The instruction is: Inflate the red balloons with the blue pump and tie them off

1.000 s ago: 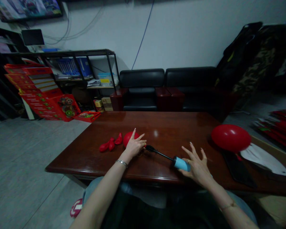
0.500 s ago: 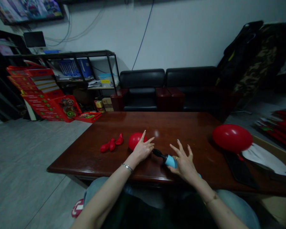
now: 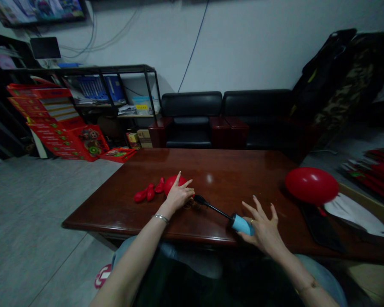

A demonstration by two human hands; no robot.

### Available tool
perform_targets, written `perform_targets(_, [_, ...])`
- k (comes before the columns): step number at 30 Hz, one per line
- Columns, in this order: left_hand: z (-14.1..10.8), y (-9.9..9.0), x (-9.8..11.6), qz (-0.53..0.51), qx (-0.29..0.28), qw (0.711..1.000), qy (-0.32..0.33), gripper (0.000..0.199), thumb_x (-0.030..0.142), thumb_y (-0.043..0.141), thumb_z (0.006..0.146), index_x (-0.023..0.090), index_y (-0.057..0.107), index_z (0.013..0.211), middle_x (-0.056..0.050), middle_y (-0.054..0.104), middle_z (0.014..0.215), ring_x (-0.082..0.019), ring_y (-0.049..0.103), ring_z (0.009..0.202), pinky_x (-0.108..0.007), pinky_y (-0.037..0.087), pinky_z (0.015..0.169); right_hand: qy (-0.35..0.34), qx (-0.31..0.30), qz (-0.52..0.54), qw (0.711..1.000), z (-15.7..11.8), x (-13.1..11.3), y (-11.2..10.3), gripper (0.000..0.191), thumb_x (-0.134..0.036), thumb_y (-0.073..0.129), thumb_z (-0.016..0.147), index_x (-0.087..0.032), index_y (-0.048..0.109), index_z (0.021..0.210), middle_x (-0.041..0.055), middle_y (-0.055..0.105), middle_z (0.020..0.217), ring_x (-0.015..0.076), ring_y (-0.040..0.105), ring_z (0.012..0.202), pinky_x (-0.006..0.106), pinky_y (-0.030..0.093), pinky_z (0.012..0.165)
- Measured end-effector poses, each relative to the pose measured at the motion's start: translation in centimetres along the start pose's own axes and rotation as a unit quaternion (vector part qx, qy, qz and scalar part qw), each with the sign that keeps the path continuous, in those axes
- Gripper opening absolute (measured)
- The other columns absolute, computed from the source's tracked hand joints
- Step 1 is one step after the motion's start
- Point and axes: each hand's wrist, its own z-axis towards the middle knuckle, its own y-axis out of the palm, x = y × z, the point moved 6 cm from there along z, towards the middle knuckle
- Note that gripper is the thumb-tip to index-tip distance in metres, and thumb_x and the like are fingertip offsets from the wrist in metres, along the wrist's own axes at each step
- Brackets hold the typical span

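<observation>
My left hand [image 3: 178,196] pinches the neck of a partly inflated red balloon [image 3: 170,184] at the black nozzle of a hand balloon pump [image 3: 243,224]. Thumb and lower fingers are closed there, while other fingers point up and away. My right hand [image 3: 264,224] grips the pump's light blue barrel near its lower end, some fingers raised. Between nozzle and barrel a length of black rod shows. Left of the balloon lie several small red balloons [image 3: 141,196], slightly puffed. Some thin tan loops [image 3: 190,204] rest on the table under the nozzle.
The brown wooden table [image 3: 211,166] carries a large inflated red balloon [image 3: 312,185] at the right, beside a white sheet-like item [image 3: 355,215] and a flat black object [image 3: 321,228]. Black armchairs [image 3: 192,108] stand behind; red boxes [image 3: 51,123] are stacked far left.
My left hand and the balloon have moved left, and my right hand has moved right with the barrel. The pump has drawn out, exposing its rod.
</observation>
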Motion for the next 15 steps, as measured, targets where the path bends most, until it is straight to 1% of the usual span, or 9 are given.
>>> perform_targets(3, [0.2, -0.6, 0.2, 0.007, 0.012, 1.000, 0.001, 0.016, 0.017, 0.057, 0.092, 0.023, 0.072, 0.093, 0.002, 0.078, 0.097, -0.026, 0.058, 0.126, -0.063, -0.017, 0.118, 0.009, 0.028, 0.003, 1.000, -0.4, 0.1, -0.4, 0.028, -0.046, 0.057, 0.083, -0.027, 0.074, 0.097, 0.0032, 0.072, 0.119, 0.0331, 0.045, 0.136, 0.068, -0.004, 0.115])
perform_targets(5, [0.5, -0.9, 0.7, 0.011, 0.016, 1.000, 0.002, 0.017, 0.015, 0.054, 0.094, 0.021, 0.071, 0.092, 0.001, 0.078, 0.092, -0.026, 0.058, 0.126, -0.064, -0.017, 0.117, 0.008, 0.039, 0.011, 0.999, -0.2, -0.3, -0.3, 0.028, -0.042, 0.054, 0.086, -0.027, 0.073, 0.099, 0.0015, 0.076, 0.106, 0.0301, 0.053, 0.129, 0.066, -0.004, 0.117])
perform_targets(7, [0.7, -1.2, 1.3, 0.014, 0.016, 1.000, 0.006, 0.019, 0.014, 0.052, 0.094, 0.020, 0.070, 0.091, 0.000, 0.078, 0.090, -0.026, 0.058, 0.126, -0.064, -0.015, 0.117, 0.003, 0.054, 0.025, 0.998, 0.1, -0.9, -0.1, 0.025, -0.040, 0.054, 0.086, -0.026, 0.073, 0.096, 0.0008, 0.077, 0.101, 0.0292, 0.059, 0.122, 0.065, -0.004, 0.118])
perform_targets(9, [0.8, -1.2, 1.8, 0.017, 0.012, 1.000, 0.011, 0.020, 0.012, 0.050, 0.095, 0.019, 0.069, 0.092, 0.000, 0.078, 0.090, -0.026, 0.057, 0.127, -0.065, -0.013, 0.118, 0.011, 0.075, 0.034, 0.997, 0.5, -1.4, 0.1, 0.022, -0.037, 0.057, 0.085, -0.026, 0.073, 0.095, 0.0013, 0.076, 0.102, 0.0296, 0.062, 0.117, 0.063, -0.004, 0.119])
perform_targets(11, [0.7, -1.2, 1.9, 0.022, 0.011, 1.000, 0.007, 0.021, 0.012, 0.050, 0.094, 0.019, 0.069, 0.092, -0.001, 0.078, 0.090, -0.026, 0.057, 0.127, -0.064, -0.012, 0.119, 0.024, 0.085, 0.030, 0.996, 0.8, -1.8, 0.4, 0.022, -0.036, 0.058, 0.085, -0.025, 0.071, 0.099, 0.0033, 0.074, 0.113, 0.0304, 0.062, 0.116, 0.061, -0.004, 0.119])
perform_targets(13, [0.4, -1.3, 1.6, 0.027, 0.021, 0.999, -0.005, 0.020, 0.011, 0.050, 0.094, 0.018, 0.069, 0.092, -0.001, 0.078, 0.088, -0.026, 0.058, 0.126, -0.063, -0.011, 0.119, 0.035, 0.076, 0.020, 0.996, 1.1, -2.0, 0.7, 0.026, -0.036, 0.059, 0.086, -0.023, 0.069, 0.106, 0.0064, 0.069, 0.124, 0.0296, 0.064, 0.112, 0.060, -0.002, 0.119])
perform_targets(15, [0.0, -1.5, 1.1, 0.031, 0.032, 0.999, -0.014, 0.019, 0.011, 0.051, 0.094, 0.019, 0.069, 0.091, -0.001, 0.077, 0.086, -0.025, 0.059, 0.125, -0.062, -0.010, 0.120, 0.038, 0.060, 0.007, 0.997, 1.1, -2.0, 0.8, 0.032, -0.036, 0.058, 0.088, -0.022, 0.064, 0.116, 0.0077, 0.070, 0.122, 0.0258, 0.069, 0.100, 0.061, 0.002, 0.118])
